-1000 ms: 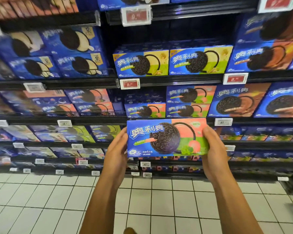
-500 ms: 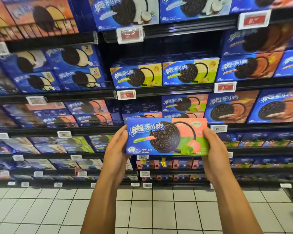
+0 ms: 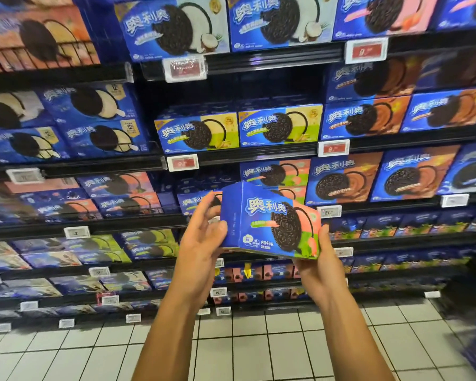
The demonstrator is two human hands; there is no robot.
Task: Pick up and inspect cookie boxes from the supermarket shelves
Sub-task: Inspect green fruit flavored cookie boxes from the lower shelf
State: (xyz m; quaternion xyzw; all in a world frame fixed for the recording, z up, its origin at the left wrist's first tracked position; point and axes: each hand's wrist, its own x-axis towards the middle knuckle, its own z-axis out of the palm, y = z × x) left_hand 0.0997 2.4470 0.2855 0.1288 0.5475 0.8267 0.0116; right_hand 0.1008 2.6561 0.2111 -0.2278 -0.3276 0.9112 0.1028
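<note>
Head view: cookie box [image 3: 270, 224] between left hand [image 3: 201, 243] and right hand [image 3: 318, 266] grip.

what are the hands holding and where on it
A cookie box, held between both hands. The left hand holds its blue left end panel; the right hand grips its lower right corner from underneath.

Supermarket biscuit aisle
Tiered shelves [image 3: 248, 158] packed with cookie boxes [image 3: 279, 126], price tags [image 3: 333, 147] along their edges, above white floor tiles [image 3: 259, 350].
</note>
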